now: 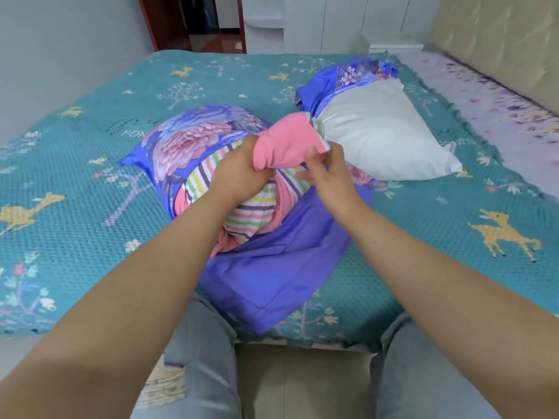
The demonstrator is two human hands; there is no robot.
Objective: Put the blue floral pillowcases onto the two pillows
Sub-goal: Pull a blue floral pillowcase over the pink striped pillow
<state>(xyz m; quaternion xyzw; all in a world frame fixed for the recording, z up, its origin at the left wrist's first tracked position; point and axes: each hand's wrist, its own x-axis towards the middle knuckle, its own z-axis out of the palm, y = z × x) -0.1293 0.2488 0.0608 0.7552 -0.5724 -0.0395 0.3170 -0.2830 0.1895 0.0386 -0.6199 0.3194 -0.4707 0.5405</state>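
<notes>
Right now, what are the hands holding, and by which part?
Both hands grip the striped pillow by its pink end: left hand bunching it, right hand pinching its edge with the fingers.

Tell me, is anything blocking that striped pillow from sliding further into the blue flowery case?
Nothing visible blocks it. The left hand and right hand grip the striped pillow directly, and the blue floral pillowcase already wraps its far end.
</notes>
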